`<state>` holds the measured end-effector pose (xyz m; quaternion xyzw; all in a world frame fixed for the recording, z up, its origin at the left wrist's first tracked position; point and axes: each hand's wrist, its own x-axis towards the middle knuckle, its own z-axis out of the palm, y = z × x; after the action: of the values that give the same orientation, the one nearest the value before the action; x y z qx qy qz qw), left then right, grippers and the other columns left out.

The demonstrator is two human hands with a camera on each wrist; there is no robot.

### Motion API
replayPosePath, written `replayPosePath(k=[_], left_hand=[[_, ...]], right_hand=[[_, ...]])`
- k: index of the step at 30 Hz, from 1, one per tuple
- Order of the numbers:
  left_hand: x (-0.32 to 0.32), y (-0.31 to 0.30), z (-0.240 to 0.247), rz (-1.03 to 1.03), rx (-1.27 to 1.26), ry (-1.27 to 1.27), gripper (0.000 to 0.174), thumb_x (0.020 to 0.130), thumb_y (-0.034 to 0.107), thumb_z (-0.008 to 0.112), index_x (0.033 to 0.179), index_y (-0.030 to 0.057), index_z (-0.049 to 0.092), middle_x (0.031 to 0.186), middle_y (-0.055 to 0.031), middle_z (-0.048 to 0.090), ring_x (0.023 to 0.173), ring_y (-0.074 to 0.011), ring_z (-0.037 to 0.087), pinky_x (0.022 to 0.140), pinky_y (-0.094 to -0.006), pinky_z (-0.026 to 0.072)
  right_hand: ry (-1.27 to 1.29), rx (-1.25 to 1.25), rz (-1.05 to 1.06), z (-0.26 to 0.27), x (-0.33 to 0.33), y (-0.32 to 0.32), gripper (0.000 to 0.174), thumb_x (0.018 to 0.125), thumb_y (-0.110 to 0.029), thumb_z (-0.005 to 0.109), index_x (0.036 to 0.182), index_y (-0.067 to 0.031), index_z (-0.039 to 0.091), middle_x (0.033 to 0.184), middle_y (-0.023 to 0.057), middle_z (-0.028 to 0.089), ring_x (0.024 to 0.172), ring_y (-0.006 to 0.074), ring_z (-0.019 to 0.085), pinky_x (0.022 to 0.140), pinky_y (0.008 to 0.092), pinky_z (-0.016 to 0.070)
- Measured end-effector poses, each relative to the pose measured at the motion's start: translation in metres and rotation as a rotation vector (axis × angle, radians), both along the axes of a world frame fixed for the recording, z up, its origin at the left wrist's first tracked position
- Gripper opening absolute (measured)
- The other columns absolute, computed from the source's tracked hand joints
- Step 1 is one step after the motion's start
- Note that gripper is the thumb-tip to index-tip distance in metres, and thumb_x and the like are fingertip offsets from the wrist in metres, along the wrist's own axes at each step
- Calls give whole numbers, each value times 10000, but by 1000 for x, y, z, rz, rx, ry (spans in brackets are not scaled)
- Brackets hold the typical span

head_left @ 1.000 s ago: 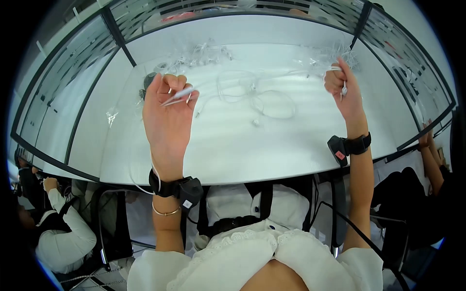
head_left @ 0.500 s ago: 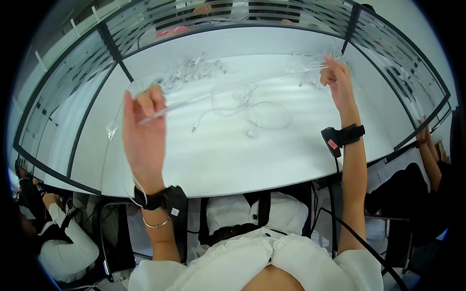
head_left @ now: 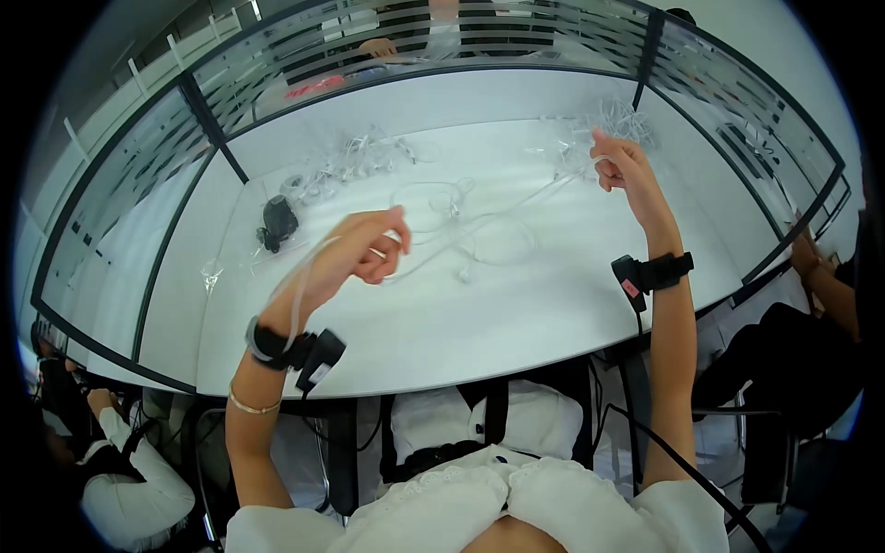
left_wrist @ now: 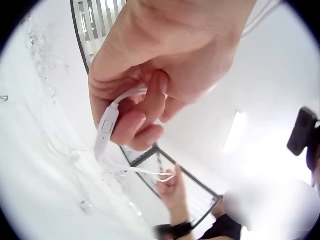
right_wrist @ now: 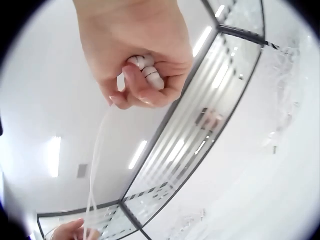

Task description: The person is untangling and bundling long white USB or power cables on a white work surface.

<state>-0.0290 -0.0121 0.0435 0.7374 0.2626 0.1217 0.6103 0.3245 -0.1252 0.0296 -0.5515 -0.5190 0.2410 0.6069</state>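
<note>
My left hand (head_left: 355, 249) is over the left part of the desk, its fingers curled round a thin white earphone cable. The cable's inline remote (left_wrist: 105, 130), a slim white piece with a button, hangs out beside the fingertips in the left wrist view. A length of that cable runs back over the wrist. At the right, my raised right hand (head_left: 627, 166) grips white earbuds (right_wrist: 152, 80), cupped within its fingers. Thin twin cords (right_wrist: 94, 170) stretch from it toward the left hand. Between the hands, a loosely looped white cable (head_left: 502, 263) lies on the white desk (head_left: 516, 323).
A black object (head_left: 279, 221) lies at the desk's left side. Behind it is a heap of clear bags and white cables (head_left: 355, 158). Another white cable pile (head_left: 625, 124) sits at the back right. Dark-framed glass partitions (head_left: 415, 46) edge the desk. Other people sit on both sides.
My left hand first went leftward, then came right, turning from palm toward the camera to back of the hand up. The right hand stays nearly in place, still gripping.
</note>
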Motion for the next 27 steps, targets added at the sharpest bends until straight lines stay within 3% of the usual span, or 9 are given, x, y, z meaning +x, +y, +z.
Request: replayPosePath(k=[2,6,7,11,14,16,20,21,27], left_hand=[[20,1,-7,23,23,236,432,958,442,411,842,48,543,550,12,396,470,-73,310,492,-232,281],[48,-2,-32,-27,508,283,556,943,538,379,848,37,599,548,-44,428,519,-142,437,539,-282,377],[50,-5,-36,-85,537,230,572,945,541,372,838,30,605,550,-51,430,532,-154,449,552,-289,385],[51,-23,-39,-150,407,159,602,964,509,354,747,1,595,552,-54,385,528,-160,405,556,-303,362],[48,-31,-38,-29,438,34,553,972,462,372,734,14,590,546,-32,334,519,-144,353,525,-314,333],[40,-26,-36,55,502,34,524,974,436,385,733,17,587,545,-32,325,520,-130,348,520,-308,331],[28,-23,-40,-86,785,117,278,931,248,532,784,22,601,499,-113,428,440,-218,417,485,-331,346],[27,-23,-46,-112,892,75,215,903,198,571,783,20,585,533,-156,499,457,-313,478,478,-374,371],[26,-16,-38,-68,1229,89,238,911,191,549,735,31,550,561,-174,515,521,-361,513,489,-418,387]], right_hand=[[-120,40,-6,9,-20,-7,383,902,-375,588,638,-113,494,539,-56,356,470,32,300,472,211,258],[-231,163,-54,33,-65,-21,342,892,-320,604,653,-80,563,541,-69,356,479,16,309,462,198,234],[-207,196,-81,40,-75,-27,249,885,-301,610,815,-63,619,584,-74,398,491,6,315,460,200,227],[52,303,-137,48,-50,-13,273,891,-278,591,1020,-38,569,620,-83,361,483,4,258,455,197,235],[259,274,-132,40,-30,-9,242,874,-249,611,1003,-50,564,641,-83,373,499,8,265,471,195,234],[287,219,-91,27,-12,-9,226,892,-243,584,1013,-53,569,641,-83,359,505,6,268,478,193,241],[175,-5,59,5,16,-20,218,931,-236,520,1047,-60,575,634,-83,326,506,5,261,482,196,252],[153,-93,96,1,18,-27,227,948,-233,488,1078,-70,578,634,-83,328,504,9,262,479,195,259],[-67,-365,166,-8,17,-42,315,950,-311,471,1147,-79,554,601,-75,324,498,22,317,471,197,300]])
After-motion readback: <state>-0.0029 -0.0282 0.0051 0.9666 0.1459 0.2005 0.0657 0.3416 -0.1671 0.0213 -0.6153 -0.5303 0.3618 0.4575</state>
